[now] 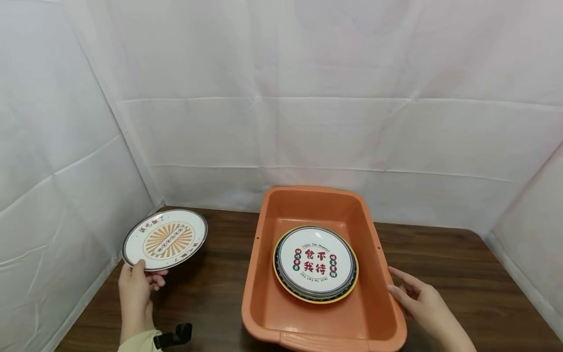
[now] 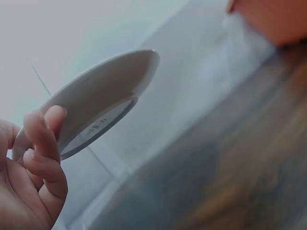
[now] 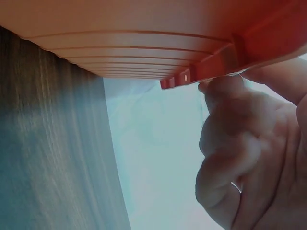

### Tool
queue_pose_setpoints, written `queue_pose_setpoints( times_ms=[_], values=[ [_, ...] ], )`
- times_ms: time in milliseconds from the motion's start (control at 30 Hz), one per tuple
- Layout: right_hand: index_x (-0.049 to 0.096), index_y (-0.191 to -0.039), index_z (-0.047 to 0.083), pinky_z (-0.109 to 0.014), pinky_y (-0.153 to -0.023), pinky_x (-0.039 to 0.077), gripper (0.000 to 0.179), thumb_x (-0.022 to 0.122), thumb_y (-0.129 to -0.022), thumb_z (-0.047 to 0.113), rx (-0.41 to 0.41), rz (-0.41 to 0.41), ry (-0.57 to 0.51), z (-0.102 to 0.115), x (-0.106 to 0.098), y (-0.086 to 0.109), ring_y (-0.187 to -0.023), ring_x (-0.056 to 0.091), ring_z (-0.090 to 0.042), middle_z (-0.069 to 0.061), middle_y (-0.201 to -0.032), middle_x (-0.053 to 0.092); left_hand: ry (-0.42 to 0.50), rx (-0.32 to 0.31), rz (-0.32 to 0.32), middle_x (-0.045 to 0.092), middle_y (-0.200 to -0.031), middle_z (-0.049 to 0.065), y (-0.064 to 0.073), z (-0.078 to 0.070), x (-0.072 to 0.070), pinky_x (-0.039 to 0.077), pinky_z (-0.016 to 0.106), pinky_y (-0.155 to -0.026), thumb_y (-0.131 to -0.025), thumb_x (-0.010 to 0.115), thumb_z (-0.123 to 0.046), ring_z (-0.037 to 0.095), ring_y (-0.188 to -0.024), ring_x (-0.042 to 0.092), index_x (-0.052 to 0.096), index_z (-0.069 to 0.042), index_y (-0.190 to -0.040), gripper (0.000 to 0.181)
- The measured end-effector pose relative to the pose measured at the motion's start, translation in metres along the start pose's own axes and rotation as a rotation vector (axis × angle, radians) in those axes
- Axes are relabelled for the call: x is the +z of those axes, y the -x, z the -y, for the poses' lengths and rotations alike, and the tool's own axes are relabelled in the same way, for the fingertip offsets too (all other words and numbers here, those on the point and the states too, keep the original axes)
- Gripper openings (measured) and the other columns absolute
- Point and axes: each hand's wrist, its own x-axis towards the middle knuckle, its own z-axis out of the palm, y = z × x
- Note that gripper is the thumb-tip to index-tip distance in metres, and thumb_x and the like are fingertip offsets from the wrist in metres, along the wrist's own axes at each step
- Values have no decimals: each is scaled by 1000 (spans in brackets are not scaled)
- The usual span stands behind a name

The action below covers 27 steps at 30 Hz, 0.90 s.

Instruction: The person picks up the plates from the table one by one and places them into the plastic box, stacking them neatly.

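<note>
My left hand (image 1: 135, 289) holds a white plate (image 1: 169, 239) by its near edge, thumb on top and fingers beneath. The plate has a dark rim, a yellow sunburst and red characters; it is raised and tilted, left of the orange plastic basin (image 1: 273, 313). In the left wrist view, the underside of the plate (image 2: 108, 88) shows above the curled fingers (image 2: 45, 139). At the basin's right rim is my right hand (image 1: 420, 300), its thumb and forefinger on the edge. Inside the basin sits a stack of plates (image 1: 315, 261), the top one white with red characters.
The basin stands on a dark wood table (image 1: 215, 288), near its back edge. White cloth walls (image 1: 334, 132) enclose the back and both sides. Dark tabletop extends on either side of the basin. A black strap (image 1: 173, 336) is around the left sleeve.
</note>
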Motion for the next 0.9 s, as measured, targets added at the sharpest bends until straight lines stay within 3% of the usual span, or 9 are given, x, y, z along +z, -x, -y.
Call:
queue_pose_setpoints(
  times_ms=[133,267,400,567,800,900],
  values=[
    [38,-139,3,-29,-47,41,61,56,-92,37,21,7,11,3,-1,0,-50,42,-14,-5,-68,46,51,36,36,57,-50,0,15,-14,9,35,19,-37,-102,27,-20,9,-35,46,42,-10,-104,18],
    [38,-139,2,-29,-48,41,62,56,-91,37,31,29,-8,5,-2,0,-51,42,-15,-5,-70,46,129,69,115,55,-50,2,29,-25,25,34,19,-34,-101,29,-15,9,-34,44,45,-7,-103,18],
    [37,-139,2,-29,-48,41,61,56,-92,36,45,46,-19,6,-3,-2,-50,41,-14,-4,-67,45,183,87,256,54,-49,2,44,-26,49,34,19,-33,-99,30,-10,9,-33,43,46,-5,-101,18],
    [35,-141,3,-30,-47,41,64,54,-92,40,60,73,-10,4,-3,-3,-48,41,-14,-4,-63,44,129,99,440,55,-49,1,62,-22,78,34,18,-34,-99,31,-12,8,-33,44,45,1,-110,22],
    [30,-146,14,-31,-46,39,67,45,-93,51,114,126,18,4,-4,0,-48,39,-14,-2,-58,43,140,102,623,56,-50,2,83,-21,98,30,17,-34,-99,32,-11,8,-33,45,42,8,-112,25],
    [29,-146,12,-35,-57,47,69,44,-92,53,95,139,48,6,-6,2,-64,56,-19,-12,-81,61,153,97,661,55,-50,2,90,-22,102,29,17,-34,-98,34,-10,8,-33,44,42,8,-113,25]
  ],
)
